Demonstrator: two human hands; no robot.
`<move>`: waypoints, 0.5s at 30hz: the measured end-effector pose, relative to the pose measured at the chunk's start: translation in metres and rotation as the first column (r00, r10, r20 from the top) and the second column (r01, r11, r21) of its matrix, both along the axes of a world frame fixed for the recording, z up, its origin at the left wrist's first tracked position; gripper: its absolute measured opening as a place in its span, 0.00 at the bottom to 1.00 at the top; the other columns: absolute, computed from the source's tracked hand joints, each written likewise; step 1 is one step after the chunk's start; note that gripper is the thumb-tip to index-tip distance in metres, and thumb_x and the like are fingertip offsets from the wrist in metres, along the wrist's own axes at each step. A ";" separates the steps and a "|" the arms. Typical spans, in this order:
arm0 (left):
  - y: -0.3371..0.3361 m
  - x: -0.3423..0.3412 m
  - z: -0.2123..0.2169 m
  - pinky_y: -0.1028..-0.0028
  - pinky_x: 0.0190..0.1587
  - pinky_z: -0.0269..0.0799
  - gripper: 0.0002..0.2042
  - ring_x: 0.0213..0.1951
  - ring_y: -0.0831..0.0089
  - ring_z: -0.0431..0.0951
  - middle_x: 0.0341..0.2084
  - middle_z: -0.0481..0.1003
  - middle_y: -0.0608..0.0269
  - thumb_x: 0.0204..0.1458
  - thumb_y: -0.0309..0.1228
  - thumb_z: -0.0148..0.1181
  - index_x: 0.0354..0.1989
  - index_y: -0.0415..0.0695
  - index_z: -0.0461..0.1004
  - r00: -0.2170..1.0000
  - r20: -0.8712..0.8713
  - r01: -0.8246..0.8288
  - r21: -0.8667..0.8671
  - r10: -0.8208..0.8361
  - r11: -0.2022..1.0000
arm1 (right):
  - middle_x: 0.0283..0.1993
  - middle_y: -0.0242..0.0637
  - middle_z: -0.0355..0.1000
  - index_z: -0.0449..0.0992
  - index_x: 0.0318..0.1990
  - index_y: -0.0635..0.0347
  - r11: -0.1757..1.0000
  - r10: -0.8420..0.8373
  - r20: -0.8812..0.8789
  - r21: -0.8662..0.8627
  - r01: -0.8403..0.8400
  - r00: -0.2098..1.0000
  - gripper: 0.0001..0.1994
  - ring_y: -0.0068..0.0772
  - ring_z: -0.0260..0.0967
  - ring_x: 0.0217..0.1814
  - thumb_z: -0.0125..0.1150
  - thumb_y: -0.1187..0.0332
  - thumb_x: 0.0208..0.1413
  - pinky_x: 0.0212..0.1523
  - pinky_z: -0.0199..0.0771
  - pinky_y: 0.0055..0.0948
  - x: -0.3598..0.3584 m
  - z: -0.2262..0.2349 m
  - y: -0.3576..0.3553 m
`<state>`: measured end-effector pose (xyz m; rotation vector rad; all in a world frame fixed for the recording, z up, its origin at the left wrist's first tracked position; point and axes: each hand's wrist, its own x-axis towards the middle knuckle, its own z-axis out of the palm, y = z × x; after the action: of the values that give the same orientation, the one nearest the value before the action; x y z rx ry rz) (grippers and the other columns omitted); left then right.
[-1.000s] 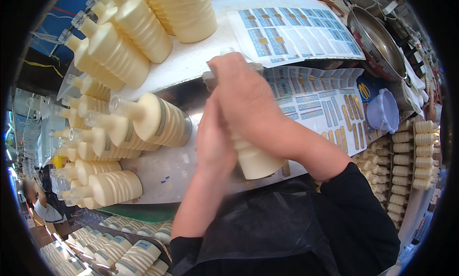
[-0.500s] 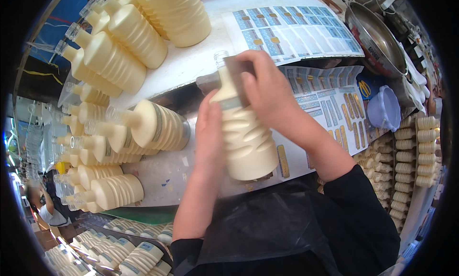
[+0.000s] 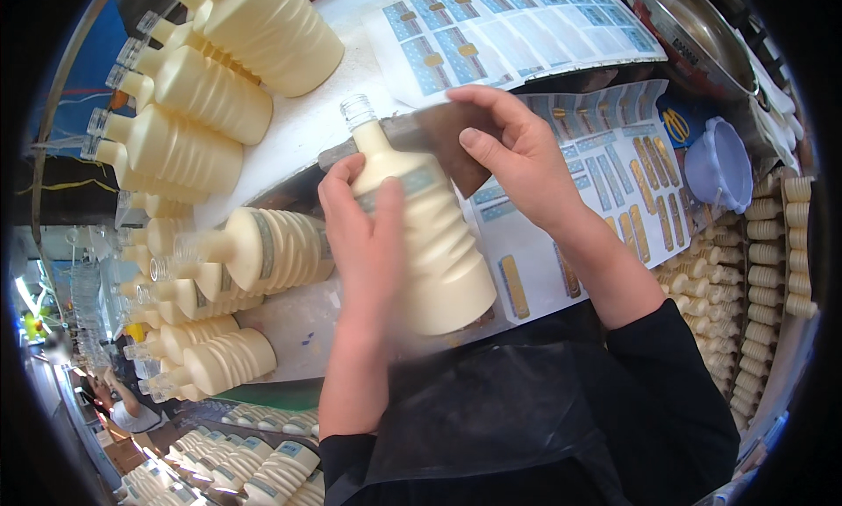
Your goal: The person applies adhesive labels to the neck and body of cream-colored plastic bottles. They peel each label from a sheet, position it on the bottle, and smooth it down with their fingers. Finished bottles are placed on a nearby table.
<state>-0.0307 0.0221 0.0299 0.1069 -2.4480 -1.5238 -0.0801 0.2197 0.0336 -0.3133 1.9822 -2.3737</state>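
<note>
Left hand (image 3: 368, 234) clamps one cream ribbed plastic bottle (image 3: 434, 243), neck at eleven o'clock; right hand (image 3: 513, 151) pinches brown card (image 3: 452, 142).

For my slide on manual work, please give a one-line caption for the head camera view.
Left hand presses a label band onto a cream ribbed bottle, right hand beside it, above label sheets.

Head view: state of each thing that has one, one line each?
Cream bottle: uncapped, tilted, gripped at its shoulder by left hand.
Right hand: pressing a brown pad beside the bottle's neck.
Bottles on table: lying on their sides.
Label sheets: flat, some labels gone.
</note>
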 end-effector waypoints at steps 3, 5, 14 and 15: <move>-0.004 0.000 -0.006 0.62 0.62 0.65 0.21 0.57 0.56 0.71 0.55 0.68 0.46 0.63 0.34 0.57 0.60 0.34 0.67 1.000 -0.026 -0.009 0.002 0.009 1.000 | 0.41 0.29 0.77 0.83 0.47 0.61 0.996 0.042 0.160 -0.084 -0.029 0.986 0.10 0.17 0.70 0.45 0.58 0.68 0.66 0.47 0.72 0.20 0.001 0.006 0.004; -0.006 0.003 -0.007 0.63 0.62 0.65 0.20 0.56 0.57 0.71 0.55 0.69 0.47 0.63 0.32 0.58 0.60 0.34 0.68 0.997 -0.079 -0.020 -0.025 0.018 0.999 | 0.36 0.27 0.77 0.84 0.44 0.61 0.987 0.140 0.248 0.037 -0.154 0.959 0.11 0.16 0.70 0.39 0.59 0.65 0.66 0.43 0.72 0.20 0.001 0.005 0.014; -0.010 0.000 -0.002 0.66 0.60 0.67 0.12 0.54 0.62 0.73 0.50 0.73 0.55 0.59 0.25 0.61 0.50 0.38 0.77 0.992 -0.125 0.029 0.053 -0.022 0.998 | 0.34 0.42 0.79 0.84 0.41 0.60 0.922 -0.032 -0.061 0.382 0.053 0.998 0.08 0.40 0.79 0.35 0.65 0.68 0.58 0.40 0.77 0.34 0.015 0.004 -0.018; -0.011 0.000 -0.001 0.66 0.60 0.67 0.11 0.54 0.62 0.73 0.49 0.73 0.55 0.59 0.25 0.61 0.49 0.38 0.77 0.989 -0.143 0.037 0.024 -0.033 0.999 | 0.34 0.42 0.79 0.84 0.41 0.60 0.912 -0.025 -0.071 0.406 0.052 0.997 0.08 0.41 0.79 0.36 0.66 0.69 0.57 0.40 0.77 0.35 0.015 0.005 -0.018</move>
<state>-0.0311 0.0108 0.0285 -0.0394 -2.3304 -1.5225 -0.0655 0.2017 0.0386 -0.3365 2.4628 -1.9156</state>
